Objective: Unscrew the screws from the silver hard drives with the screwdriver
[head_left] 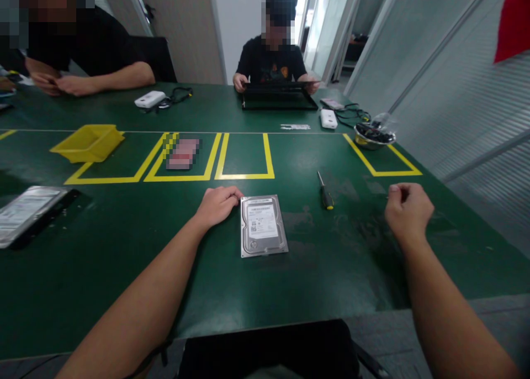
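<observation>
Silver hard drive [263, 225], green table [124, 246]

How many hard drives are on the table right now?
2. One hard drive lies beside the left hand; the second hard drive sits far left, cut by the frame edge. More may be out of view.
</observation>
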`<action>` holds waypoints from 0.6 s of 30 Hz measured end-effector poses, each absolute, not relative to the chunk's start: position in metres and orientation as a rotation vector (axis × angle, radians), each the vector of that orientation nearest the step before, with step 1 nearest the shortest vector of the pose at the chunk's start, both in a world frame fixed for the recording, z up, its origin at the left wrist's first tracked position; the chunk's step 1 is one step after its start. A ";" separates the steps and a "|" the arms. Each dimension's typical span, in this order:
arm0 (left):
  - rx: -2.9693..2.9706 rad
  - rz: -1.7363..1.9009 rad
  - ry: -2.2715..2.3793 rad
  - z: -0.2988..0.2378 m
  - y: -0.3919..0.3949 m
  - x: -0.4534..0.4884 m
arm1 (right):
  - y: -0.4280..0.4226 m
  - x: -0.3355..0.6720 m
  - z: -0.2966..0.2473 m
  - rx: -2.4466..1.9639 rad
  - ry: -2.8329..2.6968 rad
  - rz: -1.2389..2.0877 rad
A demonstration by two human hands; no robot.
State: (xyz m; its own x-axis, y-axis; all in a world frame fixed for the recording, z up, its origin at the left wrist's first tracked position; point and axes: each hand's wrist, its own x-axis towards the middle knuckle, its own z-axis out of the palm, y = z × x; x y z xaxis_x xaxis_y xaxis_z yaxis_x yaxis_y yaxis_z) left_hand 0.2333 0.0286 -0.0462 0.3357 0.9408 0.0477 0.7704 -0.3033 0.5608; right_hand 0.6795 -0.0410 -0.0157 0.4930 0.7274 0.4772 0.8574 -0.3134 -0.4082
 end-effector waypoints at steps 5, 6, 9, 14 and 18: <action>2.159 0.518 1.511 -0.048 0.029 0.233 | -0.055 0.582 0.011 -1.730 -1.496 0.005; 2.160 0.519 1.512 -0.048 0.029 0.233 | -0.059 0.559 0.015 -1.546 -1.500 0.188; 2.165 0.526 1.517 -0.047 0.029 0.234 | -0.070 0.496 0.018 -1.170 -1.537 0.496; 2.187 0.550 1.531 -0.046 0.028 0.236 | -0.073 0.444 -0.005 -0.979 -1.751 0.508; 2.171 0.602 1.534 -0.049 0.028 0.235 | -0.064 0.450 -0.024 -0.956 -1.916 0.449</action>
